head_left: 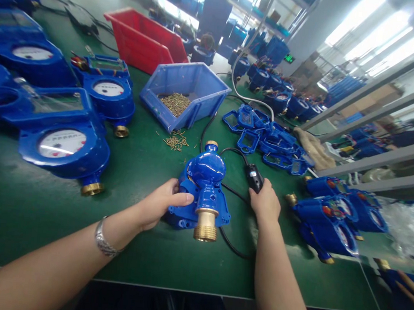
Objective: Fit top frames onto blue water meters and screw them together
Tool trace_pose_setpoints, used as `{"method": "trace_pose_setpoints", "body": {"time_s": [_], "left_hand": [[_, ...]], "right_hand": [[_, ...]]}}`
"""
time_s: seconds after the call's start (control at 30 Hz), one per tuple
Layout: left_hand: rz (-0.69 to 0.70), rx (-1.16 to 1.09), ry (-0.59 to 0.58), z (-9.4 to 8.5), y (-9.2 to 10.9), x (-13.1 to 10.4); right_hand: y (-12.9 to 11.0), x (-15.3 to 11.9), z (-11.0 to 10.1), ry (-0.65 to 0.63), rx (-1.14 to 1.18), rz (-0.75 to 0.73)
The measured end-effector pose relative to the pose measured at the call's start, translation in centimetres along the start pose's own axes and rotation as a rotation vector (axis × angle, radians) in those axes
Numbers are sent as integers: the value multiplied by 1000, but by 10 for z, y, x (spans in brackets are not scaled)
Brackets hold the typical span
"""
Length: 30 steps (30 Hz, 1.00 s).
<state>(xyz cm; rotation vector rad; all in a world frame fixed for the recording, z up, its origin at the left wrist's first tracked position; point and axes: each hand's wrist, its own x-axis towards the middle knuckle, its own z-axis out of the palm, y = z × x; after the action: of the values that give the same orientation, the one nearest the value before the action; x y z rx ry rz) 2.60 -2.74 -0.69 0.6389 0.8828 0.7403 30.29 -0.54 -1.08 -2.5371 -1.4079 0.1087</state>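
Note:
In front of me a blue water meter (208, 169) lies with its dial side down, one brass threaded end pointing toward me. My left hand (163, 201) grips its left side, thumb over the blue housing. To the right, my right hand (267, 202) is closed around a black corded electric screwdriver (253, 177); its tip cannot be made out. Beyond the meter, a small heap of brass-coloured screws (175, 141) lies loose on the green table (125, 239). A blue bin (204, 97) behind them holds many more screws.
Several water meters with white dials (62, 143) stand at left; more meters (330, 222) lie at right. Blue frames (275, 143) are piled beyond the screwdriver. A red bin (144, 40) stands behind. Black cable (233, 248) runs across the table. Another person's hand (411, 286) shows at far right.

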Motion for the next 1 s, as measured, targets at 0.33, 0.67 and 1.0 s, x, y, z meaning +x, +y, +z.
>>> {"method": "trace_pose_setpoints", "body": {"time_s": [0.33,0.67,1.0], "left_hand": [[-140,-50,-85,-5,-1,4],[-195,45,-114,-8,0,2],[-163,45,-106,-7,2,2]], "right_hand": [[25,-6,-73,660,606,5],[-56,-48,-122,359,1529,-238],[-104,-38,-87,141,1380,-409]]}}
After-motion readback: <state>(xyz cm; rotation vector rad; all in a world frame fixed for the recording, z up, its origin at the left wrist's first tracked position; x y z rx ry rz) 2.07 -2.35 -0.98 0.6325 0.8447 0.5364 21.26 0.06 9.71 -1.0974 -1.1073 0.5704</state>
